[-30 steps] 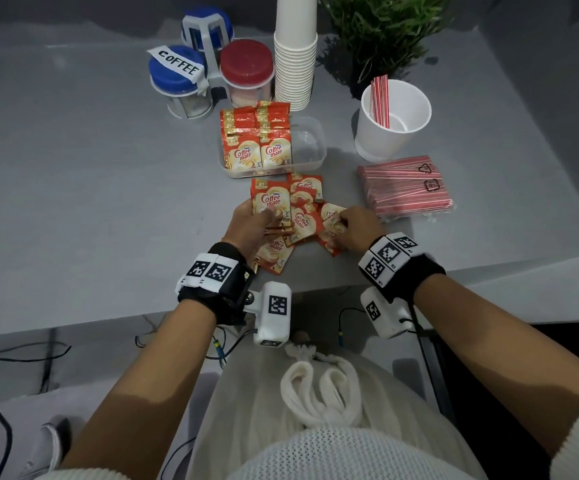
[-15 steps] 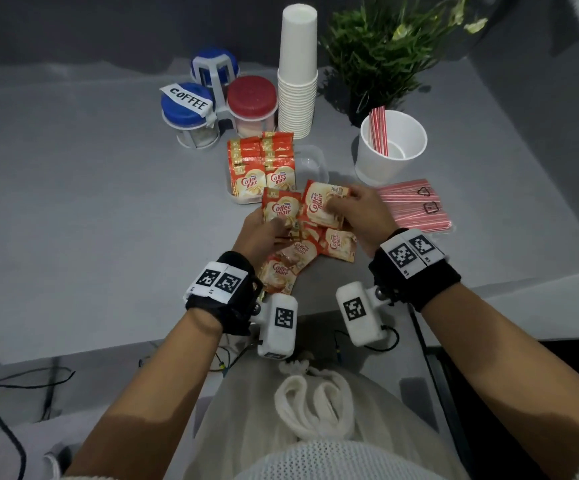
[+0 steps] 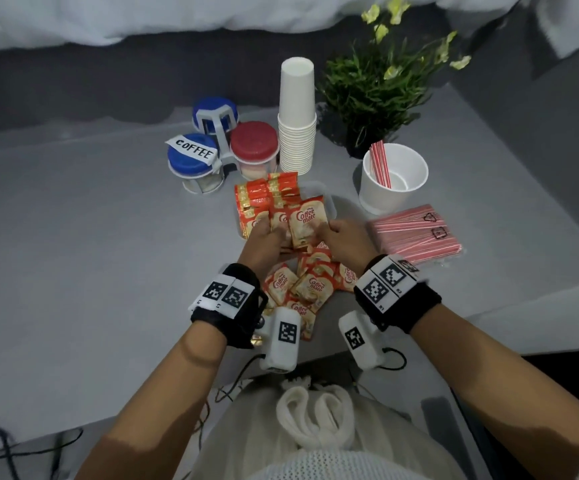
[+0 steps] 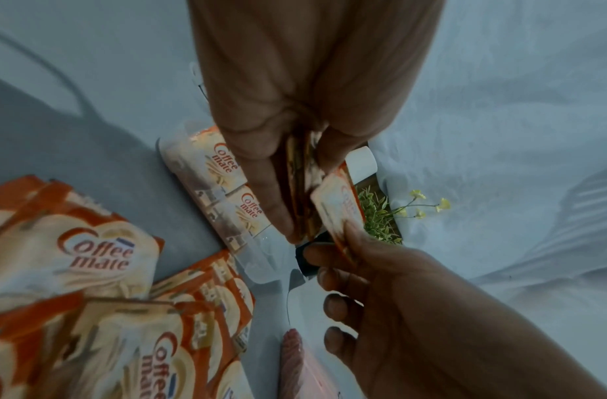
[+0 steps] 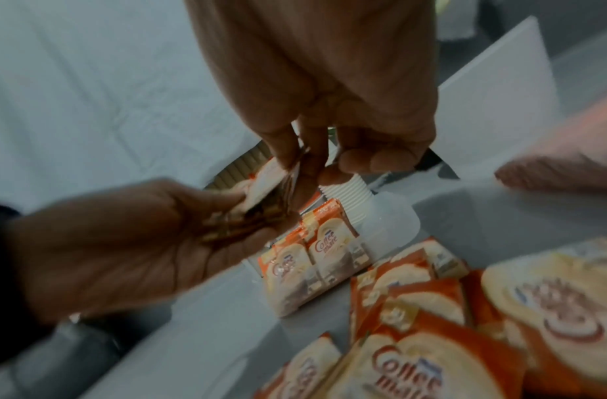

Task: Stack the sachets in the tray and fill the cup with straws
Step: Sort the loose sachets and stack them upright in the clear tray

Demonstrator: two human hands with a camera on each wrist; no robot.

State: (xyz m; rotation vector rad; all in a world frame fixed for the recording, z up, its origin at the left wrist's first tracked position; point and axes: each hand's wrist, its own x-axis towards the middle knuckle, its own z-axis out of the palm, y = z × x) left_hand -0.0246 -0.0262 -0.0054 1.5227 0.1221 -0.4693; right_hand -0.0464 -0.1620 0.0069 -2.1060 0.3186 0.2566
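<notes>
both hands pinching sachets above seemingly half-filled tray

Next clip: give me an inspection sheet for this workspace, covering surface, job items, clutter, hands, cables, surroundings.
Surface: grey table.
Job's things: clear tray part-filled with upright sachets; loose sachets heaped at the near edge; white cup holding a few straws; straw packet beside it.
Clutter: cup stack, lidded jars, plant.
Grippers: left hand holds several sachets; right hand pinches one sachet against them.
Cables: dark leads below the table edge.
Surroundings: white cloth behind.
</notes>
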